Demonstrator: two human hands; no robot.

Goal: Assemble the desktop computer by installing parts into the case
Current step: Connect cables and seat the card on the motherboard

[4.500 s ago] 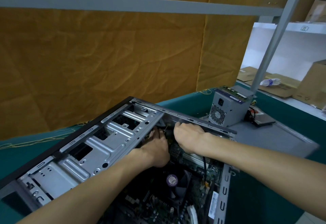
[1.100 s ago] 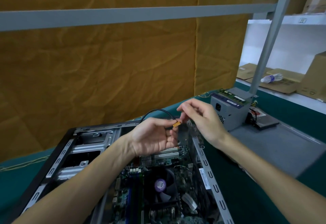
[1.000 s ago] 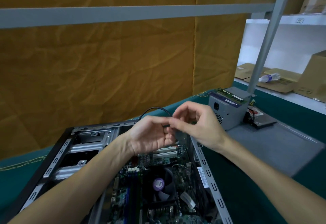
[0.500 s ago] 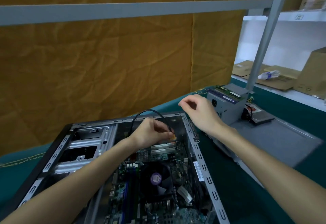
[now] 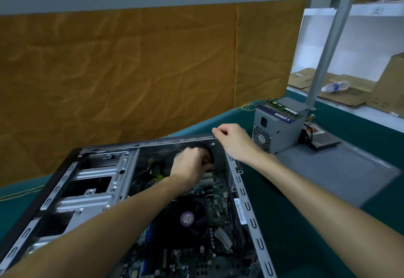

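Deep inside the case (image 5: 251, 207), the left hand (image 5: 192, 166) pinches a cable connector (image 5: 212, 165) that could bend pins if misaligned, while the right hand (image 5: 235, 141) curls on the rim.

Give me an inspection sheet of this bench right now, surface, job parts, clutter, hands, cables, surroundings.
Surface: green table cover; grey panel lying flat at right.
Job's things: open computer case, board with fan inside; power supply standing on the panel.
Clutter: flat drive beside the power supply.
Hands: left hand inside the case, gripping a black cable; right hand resting on the case's far corner.
Cables: black cable loops inside the case.
Surroundings: orange cloth behind; cardboard boxes, bottle on the side shelf.
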